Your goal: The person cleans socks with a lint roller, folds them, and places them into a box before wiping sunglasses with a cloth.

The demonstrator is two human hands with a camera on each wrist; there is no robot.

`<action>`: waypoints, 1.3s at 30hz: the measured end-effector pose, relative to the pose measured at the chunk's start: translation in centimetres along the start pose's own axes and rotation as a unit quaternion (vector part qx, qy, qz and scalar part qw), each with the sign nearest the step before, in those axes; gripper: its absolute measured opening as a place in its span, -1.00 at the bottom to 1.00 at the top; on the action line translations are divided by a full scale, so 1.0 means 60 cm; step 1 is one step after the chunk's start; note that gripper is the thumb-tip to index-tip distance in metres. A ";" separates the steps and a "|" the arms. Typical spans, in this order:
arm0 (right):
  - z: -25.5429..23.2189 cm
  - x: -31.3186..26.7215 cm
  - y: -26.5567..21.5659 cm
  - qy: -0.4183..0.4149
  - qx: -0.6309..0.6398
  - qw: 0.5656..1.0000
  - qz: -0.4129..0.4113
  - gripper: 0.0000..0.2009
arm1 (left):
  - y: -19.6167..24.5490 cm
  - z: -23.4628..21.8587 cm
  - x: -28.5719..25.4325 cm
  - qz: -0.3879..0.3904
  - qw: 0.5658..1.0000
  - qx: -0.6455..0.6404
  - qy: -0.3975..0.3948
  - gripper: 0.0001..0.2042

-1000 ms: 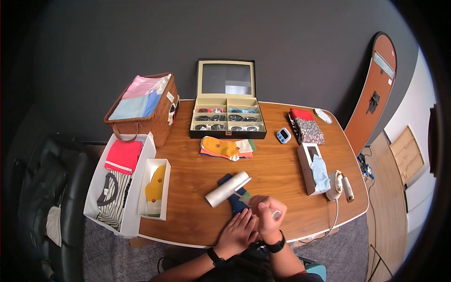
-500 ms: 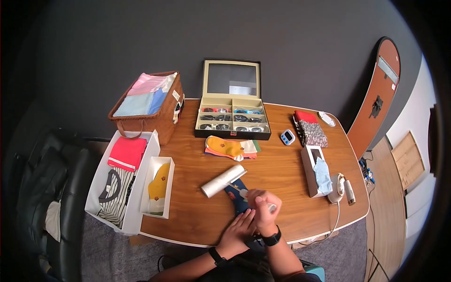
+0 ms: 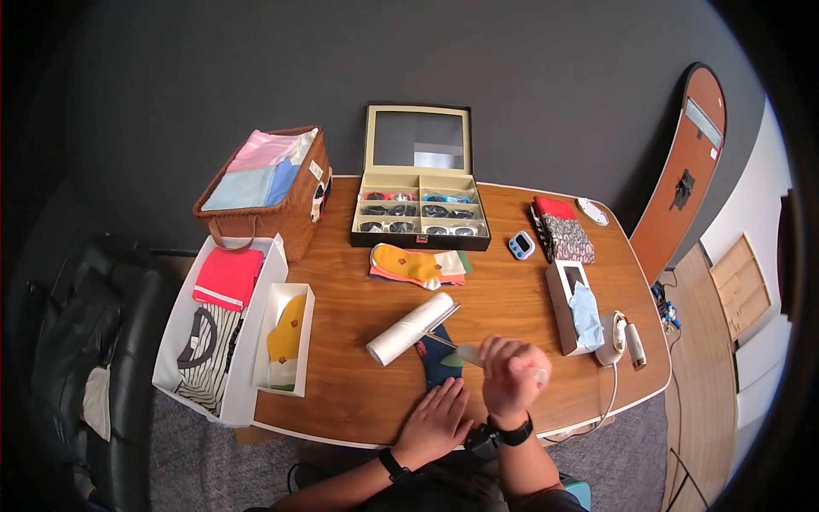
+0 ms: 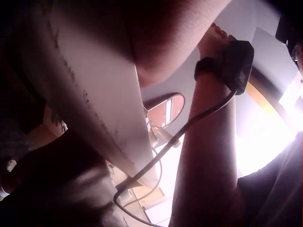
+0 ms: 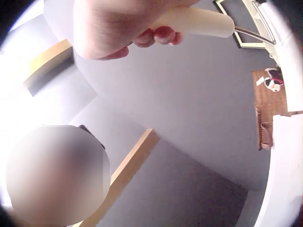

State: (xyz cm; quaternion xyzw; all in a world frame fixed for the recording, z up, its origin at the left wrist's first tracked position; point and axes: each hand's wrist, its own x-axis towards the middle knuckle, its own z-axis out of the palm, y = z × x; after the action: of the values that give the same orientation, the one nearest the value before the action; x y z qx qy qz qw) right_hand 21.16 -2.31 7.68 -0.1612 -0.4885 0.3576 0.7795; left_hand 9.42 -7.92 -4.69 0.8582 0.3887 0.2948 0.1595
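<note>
In the head view, a white lint roller (image 3: 411,328) is over the upper end of a dark blue sock (image 3: 439,363) with a green patch. The right hand (image 3: 512,375) grips the roller's handle, also seen as a pale handle (image 5: 199,22) in the right wrist view, where the right hand (image 5: 118,28) is curled round it. With fingers extended, the left hand (image 3: 433,422) rests on the sock's near end at the table's front edge. The left wrist view shows mostly forearms and a cable.
Behind lie stacked socks (image 3: 418,265) and an open sunglasses case (image 3: 421,239). At left stand a wicker basket (image 3: 290,224), a clothes bin (image 3: 277,264) and a narrow box (image 3: 299,388). At right are a tissue-like white box (image 3: 563,316), a timer (image 3: 521,246) and a corded device (image 3: 611,346).
The right hand has moved right and slightly up with the handle. The roller first slid left, then a little right. The left hand stays on the sock, and the head view has shifted slightly.
</note>
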 end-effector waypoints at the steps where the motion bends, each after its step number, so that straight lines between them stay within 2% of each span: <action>1: 0.001 -0.001 -0.018 0.002 -0.006 1.000 -0.013 -0.72 | 0.003 -0.002 0.000 0.000 1.000 -0.002 0.000 -0.41; 3: 0.000 -0.003 -0.055 -0.016 -0.045 0.998 -0.028 -0.71 | 0.012 -0.013 0.005 -0.043 0.998 0.048 0.014 -0.42; 6: -0.013 -0.025 -0.069 0.016 -0.092 0.996 -0.014 -0.69 | 0.014 -0.014 0.008 -0.029 0.999 0.036 0.020 -0.46; 11: -0.025 -0.081 -0.054 0.061 -0.139 0.988 0.008 -0.68 | 0.006 -0.005 -0.001 0.009 1.000 -0.004 0.002 -0.49; 15: -0.009 -0.104 -0.050 0.038 -0.218 0.975 0.028 -0.68 | 0.007 -0.005 -0.002 0.017 0.999 -0.014 0.028 -0.54; 21: -0.013 -0.085 0.004 0.026 -0.186 0.981 0.040 -0.75 | 0.006 -0.012 0.000 0.012 0.999 -0.028 0.033 -0.56; 24: 0.006 -0.081 -0.019 0.000 -0.258 0.965 0.055 -0.78 | 0.005 -0.009 -0.001 -0.009 0.999 -0.019 0.031 -0.56; 26: 0.018 -0.078 -0.053 -0.052 -0.295 0.948 0.108 -0.83 | 0.004 -0.002 -0.002 -0.018 0.999 -0.032 0.015 -0.55; 29: 0.026 -0.064 -0.082 -0.097 -0.279 0.943 0.153 -0.79 | 0.012 -0.010 0.006 -0.059 0.993 -0.096 0.019 -0.53; 31: 0.017 -0.050 -0.087 -0.120 -0.281 0.940 0.148 -0.76 | 0.012 -0.009 0.004 -0.041 0.997 -0.054 0.030 -0.53; 33: -0.013 -0.046 -0.087 -0.218 -0.245 0.929 0.173 -0.76 | 0.011 -0.007 0.001 -0.021 0.999 -0.012 0.041 -0.53; 35: -0.015 -0.047 -0.083 -0.217 -0.250 0.933 0.144 -0.75 | 0.009 -0.005 -0.001 -0.012 0.999 0.022 0.032 -0.52; 38: -0.010 -0.057 -0.066 -0.044 -0.202 0.978 0.032 -0.69 | 0.013 -0.014 0.001 -0.019 0.999 0.025 0.038 -0.52; 39: -0.006 -0.055 -0.069 -0.044 -0.202 0.978 0.033 -0.69 | 0.012 -0.013 -0.001 -0.021 0.999 0.025 0.038 -0.52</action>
State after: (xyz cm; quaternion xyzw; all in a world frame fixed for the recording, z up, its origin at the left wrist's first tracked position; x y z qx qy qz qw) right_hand 22.28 -7.51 7.87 -0.3153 -0.5789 0.2843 0.6961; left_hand 9.33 -8.39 -3.75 0.8421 0.4193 0.3138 0.1290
